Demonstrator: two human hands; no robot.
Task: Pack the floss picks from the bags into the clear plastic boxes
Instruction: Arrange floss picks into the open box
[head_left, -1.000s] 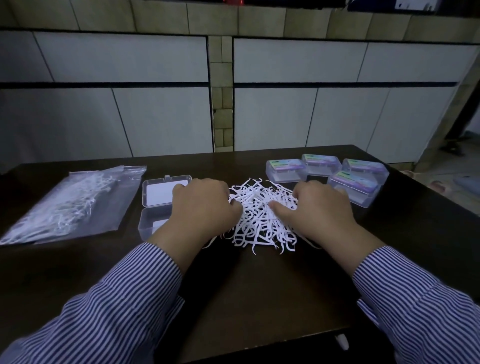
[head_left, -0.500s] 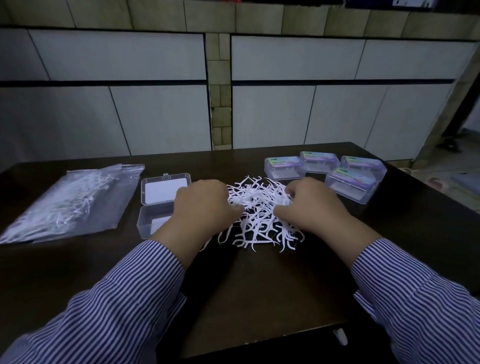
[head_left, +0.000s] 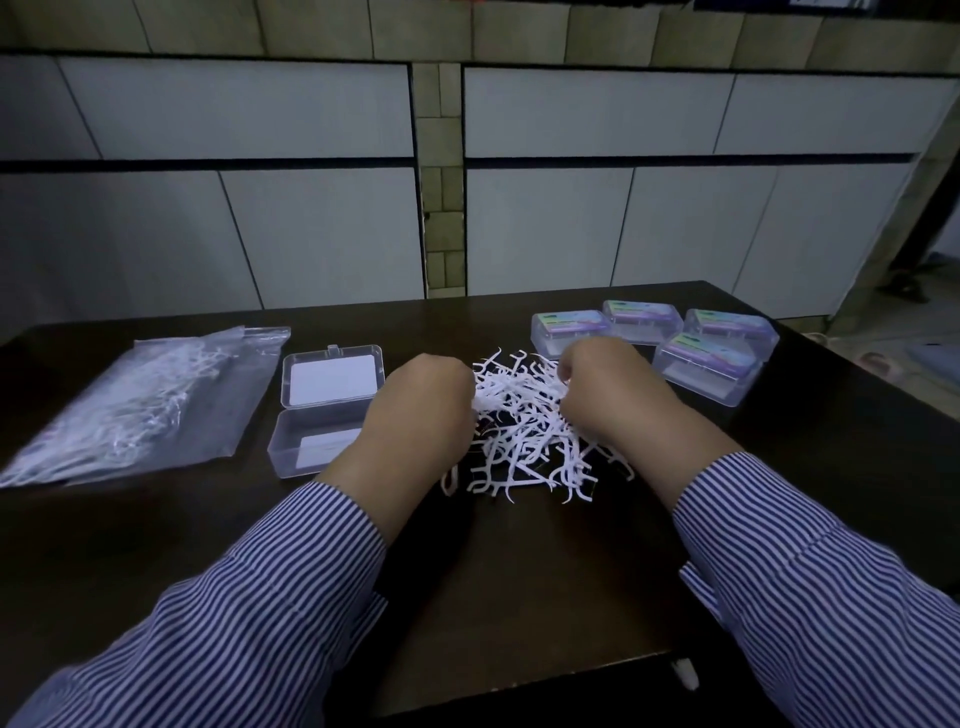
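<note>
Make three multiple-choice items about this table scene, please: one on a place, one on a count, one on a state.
1. Where does the clear plastic bag of floss picks lie?
A. left of the open clear plastic box
B. on the closed boxes
C. between the hands

2. How many closed clear boxes with coloured labels stand at the far right?
A. two
B. four
C. six

3. What state is the box beside the left hand in?
A. lid shut
B. lid open
C. upside down

Answers: 1 A, the bag lies at the table's left end. 2 B, four labelled lids show. 3 B, its lid lies folded back.

Both hands, the right hand too, reach into the loose pile of white floss picks.
</note>
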